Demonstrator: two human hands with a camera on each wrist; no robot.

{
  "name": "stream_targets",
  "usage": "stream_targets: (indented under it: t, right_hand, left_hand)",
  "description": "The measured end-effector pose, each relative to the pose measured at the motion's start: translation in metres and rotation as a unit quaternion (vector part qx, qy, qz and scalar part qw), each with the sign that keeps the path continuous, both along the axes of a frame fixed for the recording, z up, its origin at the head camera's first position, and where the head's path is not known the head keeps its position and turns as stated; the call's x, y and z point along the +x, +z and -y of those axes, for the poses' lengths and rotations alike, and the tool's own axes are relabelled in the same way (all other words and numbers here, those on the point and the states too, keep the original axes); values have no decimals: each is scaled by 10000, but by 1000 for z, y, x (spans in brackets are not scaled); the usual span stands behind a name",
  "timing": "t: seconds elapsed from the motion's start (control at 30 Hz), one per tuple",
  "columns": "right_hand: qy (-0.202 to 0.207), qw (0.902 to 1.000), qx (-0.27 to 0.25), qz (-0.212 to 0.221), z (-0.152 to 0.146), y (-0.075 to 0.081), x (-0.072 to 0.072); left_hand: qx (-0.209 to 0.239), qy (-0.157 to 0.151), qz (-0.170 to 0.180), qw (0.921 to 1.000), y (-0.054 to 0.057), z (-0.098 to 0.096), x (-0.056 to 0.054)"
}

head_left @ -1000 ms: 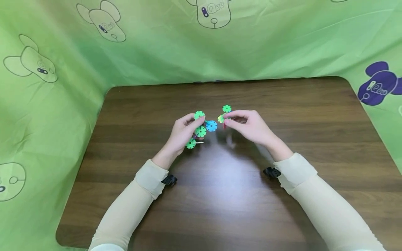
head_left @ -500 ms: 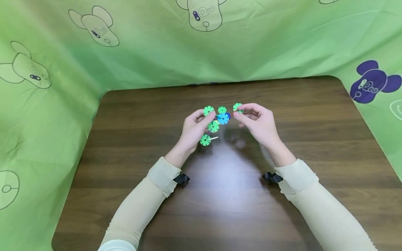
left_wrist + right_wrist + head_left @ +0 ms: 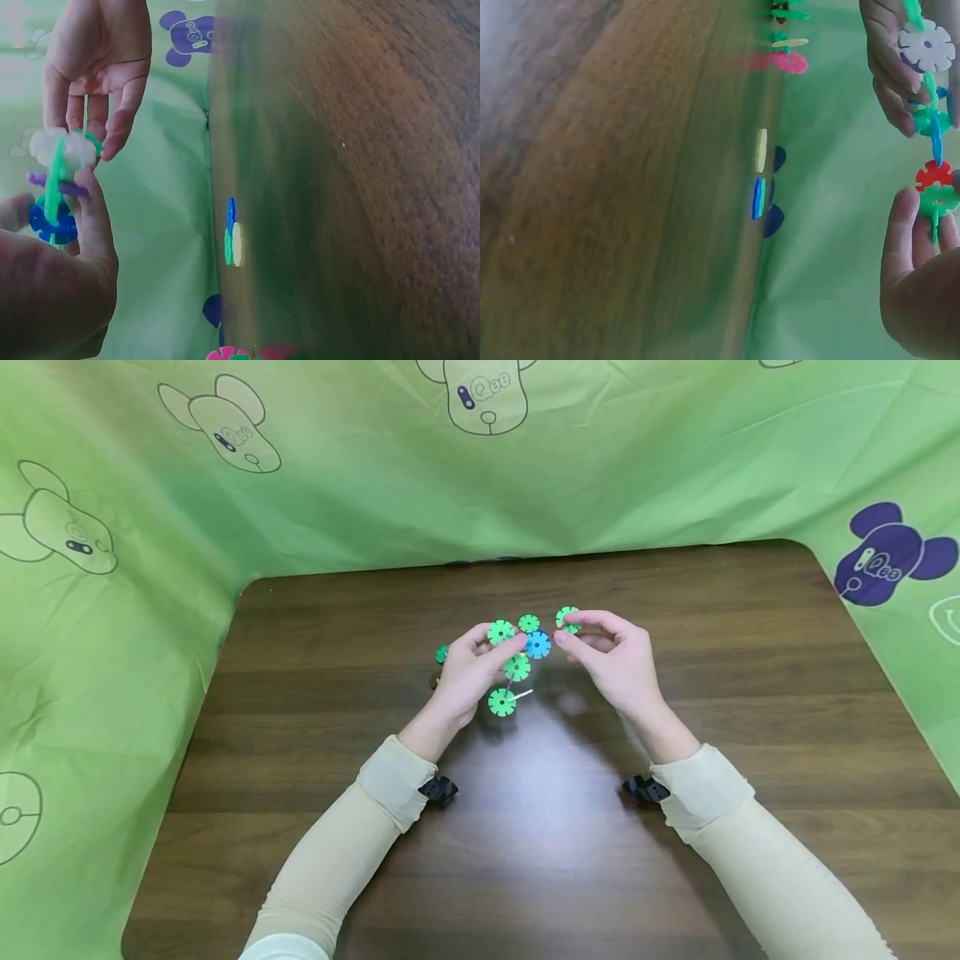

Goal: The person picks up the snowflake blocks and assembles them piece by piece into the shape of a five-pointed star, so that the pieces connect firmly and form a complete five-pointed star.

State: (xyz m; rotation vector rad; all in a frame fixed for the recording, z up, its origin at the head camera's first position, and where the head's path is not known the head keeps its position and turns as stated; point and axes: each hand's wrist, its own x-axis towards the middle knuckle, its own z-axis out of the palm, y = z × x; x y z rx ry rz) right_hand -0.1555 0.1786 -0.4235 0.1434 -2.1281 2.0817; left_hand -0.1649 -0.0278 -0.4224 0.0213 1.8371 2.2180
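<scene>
Several linked discs in the head view hang above the worktop, pinched by the left hand, likely for steadiness. Left-wrist view: a white disc, blurred. Right-wrist view: the right hand pinches a green disc, presumably leaving the red disc exposed.

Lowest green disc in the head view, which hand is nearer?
Left. The left hand is close, up and left of the disc; the right hand is farther, up and right.

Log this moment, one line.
left hand holds linked discs | right hand pinches green disc | red disc beside blue disc
</scene>
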Motion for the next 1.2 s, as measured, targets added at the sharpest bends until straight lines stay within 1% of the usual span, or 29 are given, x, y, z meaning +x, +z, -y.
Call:
stream_targets:
  t: [0.1,0.2,0.3,0.4,0.5,0.57,0.73,0.83,0.93,1.03,1.07,1.2]
  right_hand:
    - [16,9999,129,-75,0,-2,1]
    - [-12,9997,193,-179,1,-4,2]
    - [-72,9996,35,-259,3,-6,3]
    - [-124,9984,-451,-312,7,-7,4]
    - [-240,9949,-877,-436,12,-7,5]
    - [-336,9930,-1000,-524,15,-7,5]
    - [-479,9934,-887,-544,19,-7,7]
    - [-465,9948,-716,-548,18,-7,6]
    - [-293,9963,-610,-536,16,-7,4]
    - [-71,9977,-510,-449,14,-6,3]
    - [-9,9980,-473,-422,13,-5,3]
    - [101,9985,-376,-373,6,-1,0]
  left_hand:
    - [-65,-180,103,9998,-1,0,0]
    - [-150,-218,201,9994,-3,-1,-1]
    - [-196,-69,241,9995,-4,-2,-1]
    - [-147,128,222,9996,-4,-4,-1]
    - [-44,305,152,9994,-3,-6,0]
    - [37,381,60,9992,-2,-8,1]
    - [232,465,-131,9986,-2,-11,4]
    - [206,462,-144,9986,-2,-11,4]
    - [65,449,-92,9989,-4,-9,4]
    - [24,419,39,9991,-4,-7,4]
    - [69,400,97,9991,-4,-7,4]
    - [564,239,301,9977,-3,-5,3]
